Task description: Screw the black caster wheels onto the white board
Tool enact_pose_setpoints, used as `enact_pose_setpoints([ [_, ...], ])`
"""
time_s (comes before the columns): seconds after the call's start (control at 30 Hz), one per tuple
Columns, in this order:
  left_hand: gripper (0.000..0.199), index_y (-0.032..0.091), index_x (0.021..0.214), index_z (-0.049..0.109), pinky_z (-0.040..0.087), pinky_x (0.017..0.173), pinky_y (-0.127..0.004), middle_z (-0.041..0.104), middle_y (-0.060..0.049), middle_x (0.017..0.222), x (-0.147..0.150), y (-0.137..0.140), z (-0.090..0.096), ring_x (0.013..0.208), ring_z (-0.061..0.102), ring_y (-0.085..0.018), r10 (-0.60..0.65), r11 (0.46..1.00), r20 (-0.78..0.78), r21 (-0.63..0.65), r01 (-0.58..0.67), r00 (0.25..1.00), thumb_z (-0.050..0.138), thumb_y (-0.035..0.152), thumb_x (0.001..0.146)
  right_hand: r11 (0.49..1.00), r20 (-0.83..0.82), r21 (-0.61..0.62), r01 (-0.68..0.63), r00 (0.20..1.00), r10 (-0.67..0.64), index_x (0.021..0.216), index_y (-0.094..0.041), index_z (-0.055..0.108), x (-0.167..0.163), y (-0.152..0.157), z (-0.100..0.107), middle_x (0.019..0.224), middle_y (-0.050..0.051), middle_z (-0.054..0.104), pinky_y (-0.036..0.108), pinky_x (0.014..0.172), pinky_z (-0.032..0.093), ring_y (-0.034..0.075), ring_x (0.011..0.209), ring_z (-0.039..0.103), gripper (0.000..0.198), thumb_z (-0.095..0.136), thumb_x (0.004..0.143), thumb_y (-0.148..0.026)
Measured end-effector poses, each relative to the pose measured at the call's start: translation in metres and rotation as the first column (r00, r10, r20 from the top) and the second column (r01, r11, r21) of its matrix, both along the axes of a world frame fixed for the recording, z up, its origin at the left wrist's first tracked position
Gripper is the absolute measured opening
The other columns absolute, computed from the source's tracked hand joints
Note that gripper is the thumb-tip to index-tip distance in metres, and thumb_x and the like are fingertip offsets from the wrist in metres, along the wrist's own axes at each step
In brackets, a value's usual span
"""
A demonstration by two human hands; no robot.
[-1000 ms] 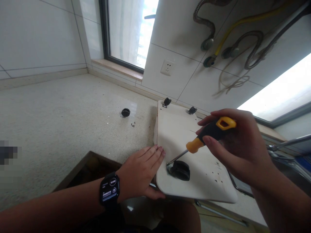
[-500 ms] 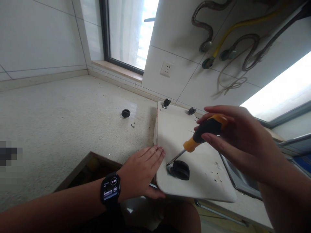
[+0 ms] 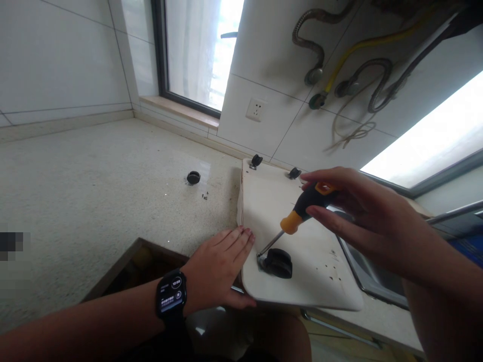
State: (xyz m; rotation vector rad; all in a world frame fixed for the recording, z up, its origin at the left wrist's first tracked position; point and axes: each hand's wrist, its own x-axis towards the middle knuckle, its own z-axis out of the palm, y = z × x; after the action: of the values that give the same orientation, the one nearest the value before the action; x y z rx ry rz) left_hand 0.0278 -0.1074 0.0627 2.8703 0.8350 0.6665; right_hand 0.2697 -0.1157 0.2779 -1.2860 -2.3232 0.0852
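Observation:
My right hand [image 3: 362, 216] grips a black and yellow screwdriver [image 3: 292, 221] by its handle. The shaft slants down to the left, and its tip meets the small metal plate of a black caster wheel [image 3: 278, 263] at the near left corner of a white board [image 3: 279, 201]. My left hand [image 3: 222, 256] lies flat with fingers stretched over the board's left edge, close to the tip. Two more black casters, a left one [image 3: 256, 160] and a right one [image 3: 295, 173], stand along the board's far edge.
On the speckled counter [image 3: 94, 191] left of the board sit a loose caster [image 3: 193, 177] and several small screws [image 3: 205, 196]. An open drawer [image 3: 139, 266] is below my left arm. A metal sink [image 3: 362, 261] lies to the right; hoses [image 3: 350, 50] hang on the tiled wall.
The fingers of my right hand have shifted slightly on the screwdriver handle, which has turned. Its tip stays at the caster plate. My left hand keeps its place; the whole view has moved a little.

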Motion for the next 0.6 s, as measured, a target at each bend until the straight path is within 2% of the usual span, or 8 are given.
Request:
enact_pose_setpoints([
  [0.1,0.117,0.000,0.161,0.040,0.030,0.129,-0.047,0.043,-0.025,0.167,0.000,0.000,0.000,0.155,0.042,-0.037,0.000,1.000,-0.007,-0.002,0.000,1.000,0.043,0.093,0.090,0.990,0.093,0.118,0.075,0.992,-0.086,0.119,-0.031,0.070,-0.003,0.002,-0.002,0.104,0.006,0.073,0.042,0.070,0.056,0.025,0.081,0.070,0.027,0.071,0.097,-0.047],
  [0.17,0.118,0.001,0.162,0.039,0.029,0.129,-0.047,0.042,-0.025,0.168,-0.001,-0.001,0.000,0.156,0.041,-0.037,0.002,1.000,-0.007,-0.004,-0.002,1.000,0.042,0.094,0.090,0.984,0.108,0.138,0.109,0.986,-0.124,0.119,-0.030,0.070,-0.002,0.002,-0.002,0.105,0.008,0.073,0.044,0.071,0.055,0.027,0.084,0.069,0.029,0.068,0.098,-0.049],
  [0.23,0.118,0.001,0.163,0.038,0.029,0.129,-0.047,0.042,-0.025,0.168,-0.001,-0.001,0.001,0.156,0.041,-0.037,0.005,1.000,-0.013,-0.012,-0.005,1.000,0.041,0.094,0.090,0.993,0.090,0.072,0.093,0.991,-0.099,0.132,-0.031,0.065,0.002,0.000,-0.002,0.117,0.009,0.073,0.046,0.080,0.057,0.029,0.095,0.071,0.035,0.063,0.100,-0.046],
  [0.3,0.119,0.001,0.163,0.037,0.028,0.129,-0.047,0.040,-0.025,0.169,-0.001,-0.001,0.002,0.157,0.040,-0.037,0.007,1.000,-0.024,-0.015,-0.007,1.000,0.040,0.094,0.090,0.999,0.041,-0.034,0.024,0.999,-0.023,0.147,-0.035,0.057,0.005,-0.002,0.000,0.131,0.008,0.070,0.045,0.089,0.059,0.029,0.107,0.072,0.046,0.061,0.101,-0.041],
  [0.4,0.118,0.001,0.164,0.036,0.028,0.129,-0.046,0.040,-0.024,0.169,-0.001,-0.001,0.002,0.157,0.040,-0.036,0.010,1.000,-0.031,-0.015,-0.011,0.999,0.038,0.094,0.091,0.991,-0.045,-0.121,-0.060,0.997,0.055,0.155,-0.043,0.048,0.007,-0.004,0.003,0.137,0.005,0.069,0.041,0.092,0.061,0.025,0.110,0.074,0.057,0.063,0.101,-0.036],
  [0.47,0.117,0.002,0.163,0.037,0.028,0.129,-0.046,0.040,-0.024,0.169,-0.001,-0.001,0.001,0.157,0.041,-0.036,0.013,1.000,-0.025,-0.014,-0.013,1.000,0.039,0.094,0.091,0.995,-0.041,-0.089,-0.035,0.999,0.031,0.151,-0.042,0.054,0.005,-0.004,0.002,0.126,0.004,0.072,0.037,0.084,0.062,0.023,0.101,0.075,0.053,0.067,0.100,-0.037],
  [0.53,0.117,0.002,0.163,0.038,0.028,0.129,-0.046,0.041,-0.024,0.169,-0.001,-0.002,0.000,0.156,0.041,-0.036,0.015,1.000,-0.012,-0.013,-0.015,1.000,0.041,0.094,0.090,0.999,0.012,0.003,0.038,0.999,-0.038,0.139,-0.036,0.064,0.002,-0.004,0.000,0.108,0.004,0.074,0.034,0.070,0.061,0.022,0.087,0.074,0.043,0.071,0.097,-0.043],
  [0.6,0.118,0.002,0.162,0.039,0.028,0.129,-0.046,0.042,-0.024,0.168,-0.001,-0.002,-0.002,0.156,0.041,-0.037,0.014,1.000,0.003,-0.016,-0.014,1.000,0.043,0.094,0.089,0.989,0.058,0.104,0.109,0.992,-0.115,0.126,-0.032,0.071,0.000,-0.004,-0.003,0.100,0.004,0.074,0.033,0.059,0.057,0.021,0.075,0.070,0.037,0.074,0.094,-0.049],
])
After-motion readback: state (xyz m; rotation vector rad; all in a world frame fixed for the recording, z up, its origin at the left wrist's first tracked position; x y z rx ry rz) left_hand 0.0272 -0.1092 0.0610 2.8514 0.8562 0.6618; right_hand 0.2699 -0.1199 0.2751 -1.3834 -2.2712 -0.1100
